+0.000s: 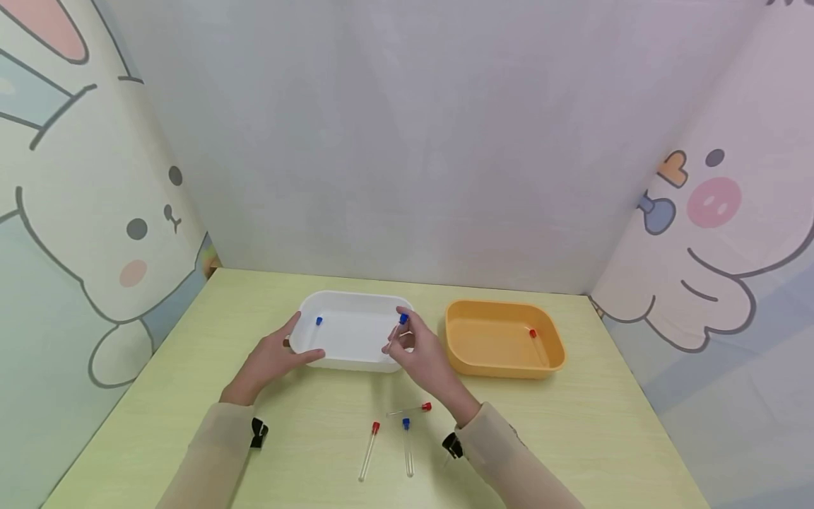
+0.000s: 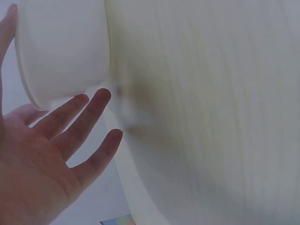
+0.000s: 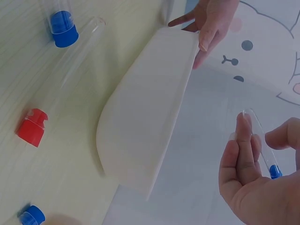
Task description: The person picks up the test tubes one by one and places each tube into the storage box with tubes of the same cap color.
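My left hand (image 1: 270, 360) holds the left end of a white tray (image 1: 356, 364), its thumb along the front rim and its other fingers spread at the end wall. Over the tray's right end, my right hand (image 1: 416, 350) pinches a clear test tube (image 3: 262, 136) with a blue cap (image 1: 403, 319). The tube slants, cap uppermost in the head view. A second blue-capped test tube (image 1: 319, 322) lies inside the tray at the left. In the left wrist view, several fingertips (image 2: 104, 95) of the left hand are just beyond the tray's end.
To the right stands an orange tray (image 1: 502, 370) with a red-capped test tube (image 1: 534, 335) in it. In front lie a blue-capped tube (image 1: 408, 449), an upright-lying red-capped tube (image 1: 369, 452) and a crosswise red-capped tube (image 1: 410, 410). Another blue cap (image 3: 33, 215) shows in the right wrist view.
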